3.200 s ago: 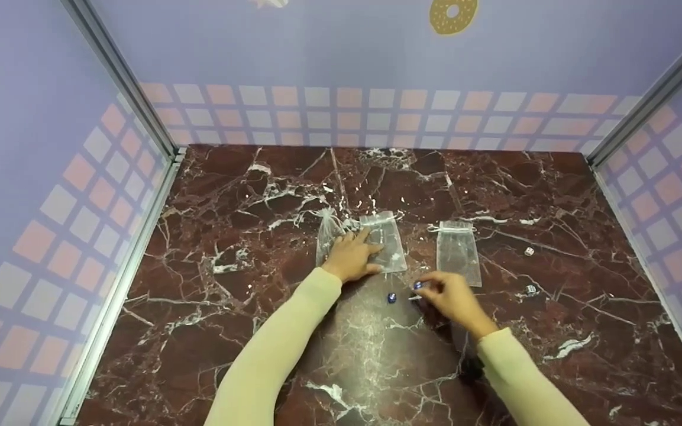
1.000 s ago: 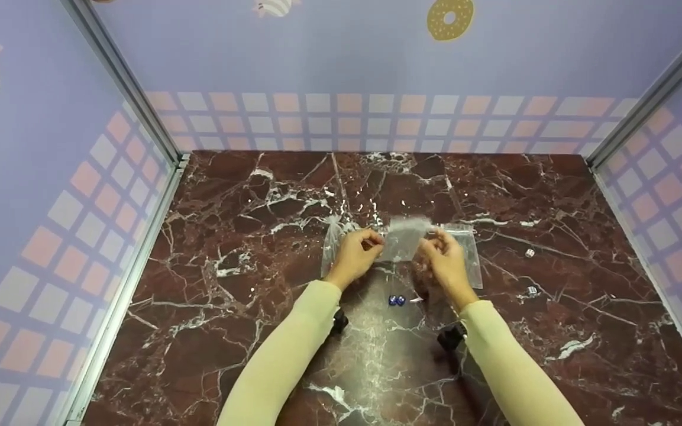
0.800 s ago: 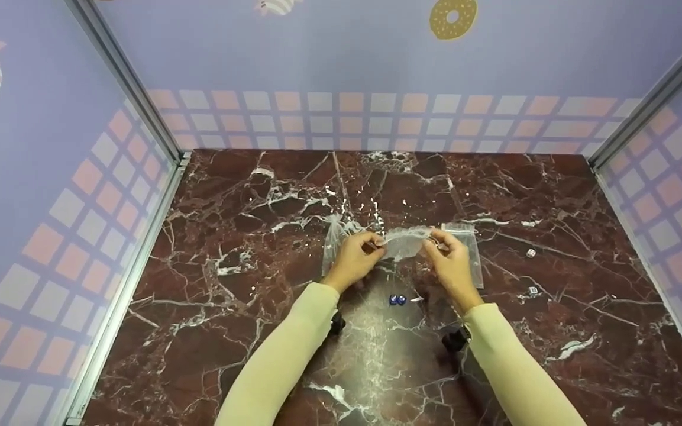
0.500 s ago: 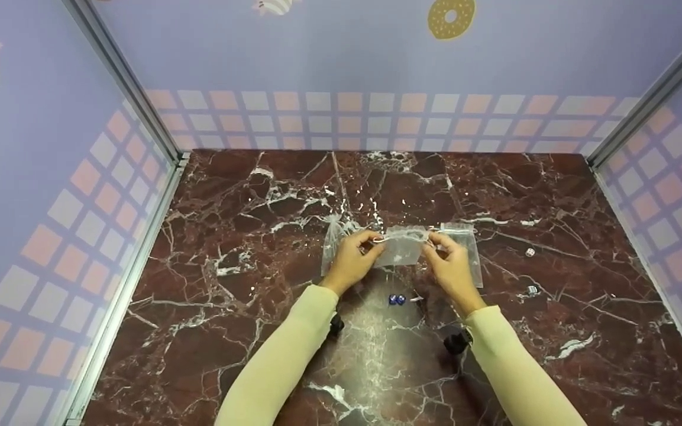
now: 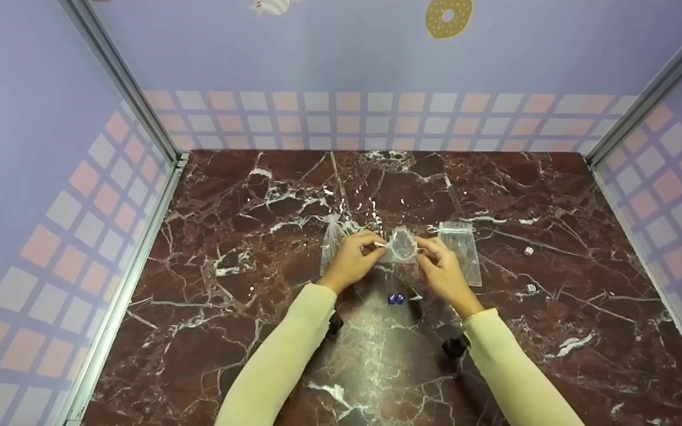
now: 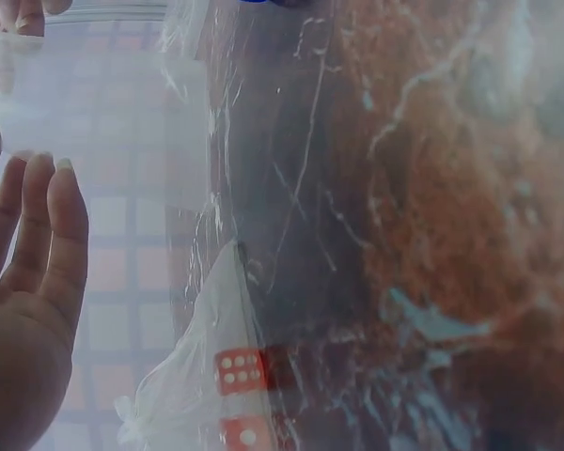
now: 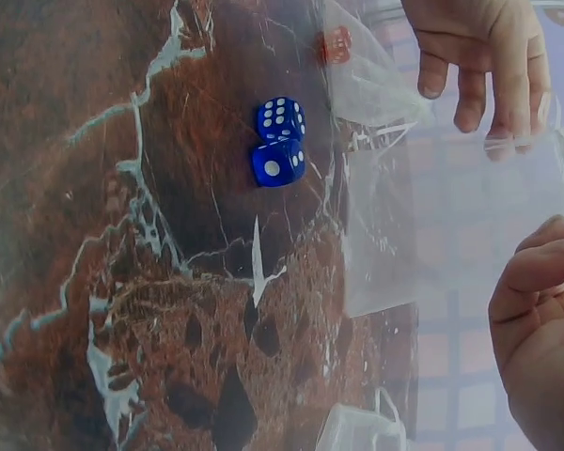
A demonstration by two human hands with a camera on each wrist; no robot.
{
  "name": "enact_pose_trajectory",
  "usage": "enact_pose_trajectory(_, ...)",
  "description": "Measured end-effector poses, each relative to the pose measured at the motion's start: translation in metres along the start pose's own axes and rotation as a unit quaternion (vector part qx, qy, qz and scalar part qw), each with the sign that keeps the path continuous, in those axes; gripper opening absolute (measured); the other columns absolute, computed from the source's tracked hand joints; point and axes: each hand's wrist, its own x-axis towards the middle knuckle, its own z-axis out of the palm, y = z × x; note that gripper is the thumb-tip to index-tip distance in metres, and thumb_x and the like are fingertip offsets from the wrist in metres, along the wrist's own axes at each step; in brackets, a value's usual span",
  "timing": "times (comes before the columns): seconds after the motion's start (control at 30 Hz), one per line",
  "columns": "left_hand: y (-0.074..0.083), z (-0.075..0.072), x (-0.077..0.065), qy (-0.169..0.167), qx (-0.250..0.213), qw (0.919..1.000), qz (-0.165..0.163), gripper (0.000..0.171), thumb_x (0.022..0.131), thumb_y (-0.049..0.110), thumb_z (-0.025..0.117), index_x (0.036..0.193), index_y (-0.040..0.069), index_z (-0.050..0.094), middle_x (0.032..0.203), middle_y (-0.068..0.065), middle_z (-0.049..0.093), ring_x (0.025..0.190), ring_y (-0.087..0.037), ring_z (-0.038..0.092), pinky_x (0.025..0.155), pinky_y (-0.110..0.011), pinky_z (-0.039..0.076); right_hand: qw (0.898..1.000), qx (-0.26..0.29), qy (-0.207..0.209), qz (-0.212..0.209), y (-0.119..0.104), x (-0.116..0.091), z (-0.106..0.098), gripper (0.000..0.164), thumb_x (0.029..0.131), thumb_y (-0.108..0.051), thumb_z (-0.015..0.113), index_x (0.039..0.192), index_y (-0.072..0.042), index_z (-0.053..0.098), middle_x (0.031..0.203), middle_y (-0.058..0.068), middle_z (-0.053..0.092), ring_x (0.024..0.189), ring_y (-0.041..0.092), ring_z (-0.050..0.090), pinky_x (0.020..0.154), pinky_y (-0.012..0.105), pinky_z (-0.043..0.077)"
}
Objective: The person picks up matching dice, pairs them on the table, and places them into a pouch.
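Both hands pinch the top of a sheer white drawstring pouch (image 5: 403, 245), whose mouth gapes round between them. My left hand (image 5: 351, 258) has it by the left side of the mouth, near the white cord. My right hand (image 5: 444, 273) grips the opposite side. In the right wrist view the pouch's body hangs flat over the table. Nearer me, two blue dice (image 7: 278, 141) with white dots sit side by side. A gathered pouch (image 5: 330, 239) lies left of the left hand; red dice (image 6: 240, 370) show in it in the left wrist view.
Another flat sheer pouch (image 5: 460, 254) lies just right of the right hand. Farther right are two white dice, one farther back (image 5: 529, 251) and one nearer (image 5: 531, 289). Patterned walls (image 5: 317, 65) enclose the marble-look table (image 5: 228, 355).
The right hand has set a blue die beside the other one. Both hands have lifted the middle pouch off the table, and its mouth has spread from flat to round.
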Motion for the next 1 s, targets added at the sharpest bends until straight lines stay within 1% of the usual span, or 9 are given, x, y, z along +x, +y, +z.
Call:
enact_pose_trajectory(0.2, -0.002, 0.002, 0.0, 0.009, 0.009, 0.9999, -0.001, 0.01, 0.086, 0.006, 0.076, 0.094, 0.001, 0.075, 0.095, -0.007, 0.072, 0.087, -0.019, 0.066, 0.081, -0.031, 0.053, 1.0, 0.012, -0.006, 0.01, 0.001, 0.0, 0.002, 0.037, 0.086, 0.019, 0.056, 0.123, 0.02, 0.055, 0.097, 0.027, 0.056, 0.073, 0.019, 0.055, 0.056, 0.019, 0.047)
enact_pose_trajectory(0.4, -0.002, 0.0, 0.0, 0.001, 0.011, 0.9998, -0.016, 0.01, 0.086, 0.009, 0.076, 0.094, 0.002, 0.075, 0.096, -0.006, 0.072, 0.089, -0.017, 0.066, 0.085, -0.03, 0.052, 0.996, 0.049, 0.012, 0.074, 0.009, -0.005, -0.001, 0.048, 0.084, 0.021, 0.054, 0.131, 0.019, 0.048, 0.095, 0.016, 0.058, 0.063, 0.013, 0.055, 0.053, 0.02, 0.05)
enact_pose_trajectory(0.47, -0.002, 0.0, 0.001, 0.0, 0.014, 0.9997, -0.018, 0.01, 0.087, 0.009, 0.076, 0.094, 0.002, 0.075, 0.096, -0.006, 0.072, 0.088, -0.016, 0.066, 0.083, -0.028, 0.052, 0.995, 0.042, 0.026, 0.082, 0.011, -0.007, -0.001, 0.05, 0.082, 0.021, 0.055, 0.131, 0.018, 0.046, 0.095, 0.018, 0.057, 0.061, 0.011, 0.052, 0.052, 0.018, 0.048)
enact_pose_trajectory(0.6, -0.001, 0.001, 0.003, -0.003, 0.026, 0.9995, -0.016, 0.01, 0.087, 0.009, 0.075, 0.094, 0.002, 0.075, 0.095, -0.005, 0.072, 0.083, -0.014, 0.064, 0.077, -0.028, 0.053, 0.995, -0.01, 0.068, 0.077, 0.009, -0.016, 0.001, 0.034, 0.078, 0.02, 0.059, 0.11, 0.015, 0.05, 0.086, 0.022, 0.053, 0.064, 0.012, 0.046, 0.055, 0.018, 0.041)
enact_pose_trajectory(0.7, 0.001, 0.002, 0.004, -0.001, 0.033, 0.9994, -0.012, 0.008, 0.087, 0.008, 0.075, 0.093, 0.002, 0.075, 0.093, -0.005, 0.071, 0.08, -0.013, 0.063, 0.074, -0.027, 0.053, 0.993, -0.054, 0.079, 0.069, 0.023, -0.025, 0.004, 0.019, 0.076, 0.016, 0.064, 0.089, 0.008, 0.051, 0.072, 0.015, 0.049, 0.063, 0.013, 0.043, 0.055, 0.019, 0.035)
enact_pose_trajectory(0.77, 0.001, 0.002, 0.005, 0.004, 0.032, 0.9994, -0.01, 0.009, 0.087, 0.007, 0.075, 0.093, 0.002, 0.075, 0.093, -0.005, 0.072, 0.08, -0.013, 0.063, 0.074, -0.025, 0.053, 0.993, -0.076, 0.055, 0.071, 0.037, -0.03, 0.007, 0.018, 0.076, 0.014, 0.067, 0.081, 0.004, 0.053, 0.066, 0.008, 0.048, 0.059, 0.012, 0.042, 0.053, 0.02, 0.034)
enact_pose_trajectory(0.83, 0.002, 0.003, 0.006, 0.008, 0.029, 0.9995, -0.007, 0.008, 0.086, 0.007, 0.076, 0.093, 0.002, 0.075, 0.093, -0.005, 0.072, 0.081, -0.014, 0.064, 0.074, -0.024, 0.052, 0.992, -0.095, 0.01, 0.08, 0.052, -0.035, 0.009, 0.016, 0.077, 0.009, 0.072, 0.08, 0.001, 0.059, 0.064, 0.001, 0.049, 0.055, 0.01, 0.044, 0.05, 0.02, 0.036)
enact_pose_trajectory(0.93, 0.001, 0.002, 0.005, 0.014, 0.024, 0.9996, -0.004, 0.007, 0.085, 0.005, 0.076, 0.091, 0.002, 0.075, 0.093, -0.005, 0.072, 0.081, -0.014, 0.064, 0.074, -0.024, 0.052, 0.984, -0.139, -0.069, 0.089, 0.062, -0.041, 0.014, 0.015, 0.079, -0.001, 0.079, 0.086, -0.001, 0.066, 0.063, -0.003, 0.052, 0.053, 0.008, 0.047, 0.047, 0.021, 0.039)
enact_pose_trajectory(1.0, 0.001, 0.002, 0.005, 0.016, 0.022, 0.9996, -0.002, 0.006, 0.084, 0.004, 0.075, 0.09, 0.002, 0.075, 0.091, -0.005, 0.072, 0.079, -0.014, 0.064, 0.072, -0.025, 0.052, 0.977, -0.164, -0.104, 0.088, 0.064, -0.044, 0.017, 0.019, 0.08, -0.007, 0.081, 0.092, -0.001, 0.068, 0.063, -0.004, 0.054, 0.053, 0.007, 0.048, 0.046, 0.021, 0.039)
